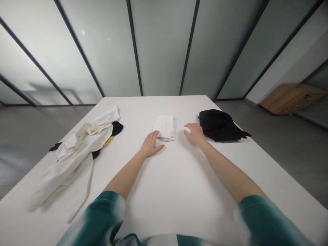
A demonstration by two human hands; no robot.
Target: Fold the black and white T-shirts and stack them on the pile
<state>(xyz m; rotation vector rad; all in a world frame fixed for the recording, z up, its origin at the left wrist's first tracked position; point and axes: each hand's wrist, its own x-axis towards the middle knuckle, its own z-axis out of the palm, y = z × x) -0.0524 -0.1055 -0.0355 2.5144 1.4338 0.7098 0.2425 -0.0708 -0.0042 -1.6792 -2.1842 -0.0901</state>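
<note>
Both hands lie open, gripping nothing: the left hand (150, 145) touches the folded white cloth's (165, 127) near corner; the right hand (195, 133) rests just beside it; pressing flat and evenly would suit.

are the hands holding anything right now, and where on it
Nothing is held. The left hand lies flat on the table, fingertips at the near corner of the folded white cloth. The right hand rests beside it, empty.

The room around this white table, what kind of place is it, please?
Probably an office or studio room used for sorting clothes. Frosted glass partition walls stand behind the white table, the floor is plain grey, and folded and loose garments lie on the table.
</note>
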